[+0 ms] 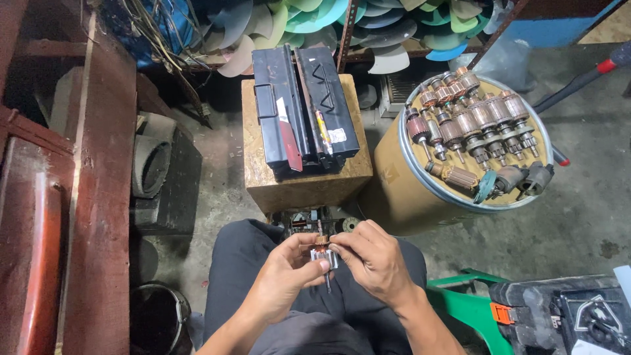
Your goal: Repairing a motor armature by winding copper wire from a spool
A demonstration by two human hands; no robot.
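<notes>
Both hands meet over the person's lap: the left hand [287,273] curls around a small motor armature [323,253] from the side, and the right hand [373,260] pinches its upper end with thumb and forefinger, so each hand is closed on the same piece. The armature stands roughly upright between them, its copper-coloured commutator at the top and its thin steel shaft poking out below the fingers. Judging from this grip, the step in hand looks like a close inspection or a bit of fine fitting at the commutator end; any further move would call for a steady hold from the left hand while the right fingertips work or turn the piece, since the shaft is slim and the part is small. Just beyond the knees stands a wooden box [305,177] carrying a black battery-like case [303,108]. To the right, a round drum [420,190] holds many more armatures [476,125] laid across its lid. A green plastic chair [470,306] shows at lower right.
</notes>
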